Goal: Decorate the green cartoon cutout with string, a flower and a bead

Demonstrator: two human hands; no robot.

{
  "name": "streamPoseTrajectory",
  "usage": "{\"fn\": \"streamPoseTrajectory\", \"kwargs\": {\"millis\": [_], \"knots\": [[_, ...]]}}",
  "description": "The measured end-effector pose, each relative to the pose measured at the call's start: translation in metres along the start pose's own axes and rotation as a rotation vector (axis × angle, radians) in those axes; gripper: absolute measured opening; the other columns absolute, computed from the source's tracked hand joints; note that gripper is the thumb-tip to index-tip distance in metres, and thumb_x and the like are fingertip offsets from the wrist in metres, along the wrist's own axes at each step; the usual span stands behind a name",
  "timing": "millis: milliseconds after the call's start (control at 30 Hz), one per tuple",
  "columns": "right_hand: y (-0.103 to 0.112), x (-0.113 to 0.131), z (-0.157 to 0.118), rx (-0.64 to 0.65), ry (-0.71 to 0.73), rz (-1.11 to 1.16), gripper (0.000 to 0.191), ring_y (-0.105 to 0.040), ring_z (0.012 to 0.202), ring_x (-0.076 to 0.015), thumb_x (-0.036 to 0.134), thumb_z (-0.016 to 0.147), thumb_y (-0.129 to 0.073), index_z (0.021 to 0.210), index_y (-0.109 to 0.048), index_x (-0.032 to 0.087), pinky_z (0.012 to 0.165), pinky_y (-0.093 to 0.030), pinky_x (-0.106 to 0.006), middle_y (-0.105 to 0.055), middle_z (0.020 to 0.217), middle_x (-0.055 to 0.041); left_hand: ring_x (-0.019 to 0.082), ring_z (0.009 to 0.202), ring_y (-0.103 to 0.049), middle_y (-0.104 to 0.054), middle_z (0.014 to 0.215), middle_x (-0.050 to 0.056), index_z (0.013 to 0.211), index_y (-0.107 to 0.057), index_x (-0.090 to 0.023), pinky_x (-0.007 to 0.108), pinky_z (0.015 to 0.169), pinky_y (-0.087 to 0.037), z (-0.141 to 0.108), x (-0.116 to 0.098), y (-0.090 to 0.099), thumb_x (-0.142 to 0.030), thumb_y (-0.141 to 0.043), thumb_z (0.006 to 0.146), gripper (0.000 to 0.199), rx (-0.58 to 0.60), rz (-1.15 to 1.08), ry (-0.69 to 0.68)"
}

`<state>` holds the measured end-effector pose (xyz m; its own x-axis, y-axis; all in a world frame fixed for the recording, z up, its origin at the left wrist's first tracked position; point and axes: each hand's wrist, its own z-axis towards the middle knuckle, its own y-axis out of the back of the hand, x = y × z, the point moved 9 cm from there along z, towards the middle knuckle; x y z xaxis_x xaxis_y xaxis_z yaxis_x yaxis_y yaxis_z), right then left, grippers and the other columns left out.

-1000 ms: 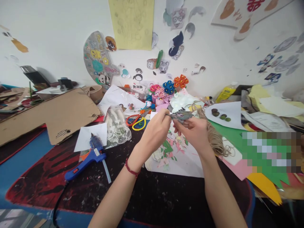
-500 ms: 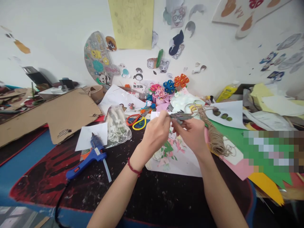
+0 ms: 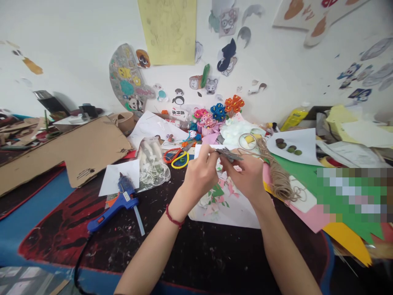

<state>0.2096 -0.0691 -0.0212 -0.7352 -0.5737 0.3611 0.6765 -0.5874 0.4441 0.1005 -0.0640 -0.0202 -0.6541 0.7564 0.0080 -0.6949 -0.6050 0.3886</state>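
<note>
Both of my hands are raised over a white paper sheet (image 3: 236, 215) strewn with green and pink scraps (image 3: 216, 194). Between them is a flat dark grey piece with jagged edges (image 3: 229, 154), its material hard to make out. My left hand (image 3: 202, 172), with a red cord bracelet on the wrist, pinches its left end. My right hand (image 3: 247, 174) is closed on its right side, thumb beneath. Left of my hands lie scissors (image 3: 179, 160) with one red and one yellow handle.
A blue glue gun (image 3: 124, 200) lies on the left with its cord running off the table. Behind it is a plastic bag (image 3: 149, 157) and cardboard (image 3: 80, 143). Twine (image 3: 278, 180), coloured paper (image 3: 310, 217) and a sheet with dark green lumps (image 3: 307, 139) are on the right. Flowers (image 3: 217, 111) stand at the back.
The grey piece has tilted and turned slightly in my fingers, and my right hand has shifted a little left and rotated. Both hands keep their hold.
</note>
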Motion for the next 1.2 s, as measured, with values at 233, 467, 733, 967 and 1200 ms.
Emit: {"fn": "streamPoseTrajectory", "kwargs": {"millis": [233, 467, 733, 967, 1200], "knots": [[0.004, -0.007, 0.000, -0.056, -0.084, -0.020, 0.034, -0.055, 0.044, -0.0107, 0.025, 0.089, -0.062, 0.056, -0.059, 0.018, 0.050, -0.041, -0.024, -0.061, 0.050, 0.0005, 0.008, 0.066, -0.060, -0.065, 0.110, 0.011, 0.089, -0.058, -0.014, 0.019, 0.047, -0.035, -0.002, 0.011, -0.009, -0.012, -0.046, 0.097, 0.014, 0.062, -0.011, 0.070], [0.001, -0.008, -0.002, -0.051, -0.073, -0.030, 0.039, -0.054, 0.044, -0.0108, 0.025, 0.090, -0.060, 0.052, -0.059, 0.018, 0.050, -0.039, -0.024, -0.057, 0.045, 0.0002, 0.010, 0.069, -0.062, -0.064, 0.106, 0.012, 0.088, -0.055, -0.014, 0.020, 0.048, -0.037, -0.004, 0.011, -0.016, -0.017, -0.043, 0.100, 0.017, 0.093, 0.037, 0.074], [-0.002, -0.005, -0.001, -0.069, -0.106, 0.042, 0.036, -0.053, 0.039, -0.0094, 0.023, 0.089, -0.060, 0.054, -0.058, 0.018, 0.047, -0.038, -0.023, -0.059, 0.046, 0.0008, 0.016, 0.073, -0.057, -0.060, 0.100, 0.013, 0.087, -0.049, -0.015, 0.024, 0.053, -0.040, -0.003, 0.012, -0.021, -0.012, -0.041, 0.096, 0.013, 0.158, 0.019, 0.114], [-0.005, -0.021, -0.005, -0.057, -0.205, 0.026, 0.039, -0.055, 0.039, -0.0113, 0.032, 0.090, -0.060, 0.055, -0.061, 0.017, 0.047, -0.038, -0.025, -0.059, 0.044, 0.0000, 0.019, 0.083, -0.057, -0.057, 0.105, 0.015, 0.091, -0.048, -0.015, 0.028, 0.065, -0.048, -0.004, 0.012, -0.028, -0.008, -0.038, 0.095, 0.013, 0.226, -0.036, 0.111], [-0.008, -0.032, -0.007, -0.007, -0.284, 0.027, 0.042, -0.054, 0.038, -0.0119, 0.035, 0.090, -0.060, 0.053, -0.060, 0.017, 0.048, -0.038, -0.025, -0.058, 0.043, -0.0002, 0.019, 0.093, -0.060, -0.059, 0.107, 0.015, 0.093, -0.048, -0.015, 0.028, 0.072, -0.049, -0.007, 0.011, -0.032, -0.010, -0.034, 0.101, 0.016, 0.228, 0.015, 0.058]]}}
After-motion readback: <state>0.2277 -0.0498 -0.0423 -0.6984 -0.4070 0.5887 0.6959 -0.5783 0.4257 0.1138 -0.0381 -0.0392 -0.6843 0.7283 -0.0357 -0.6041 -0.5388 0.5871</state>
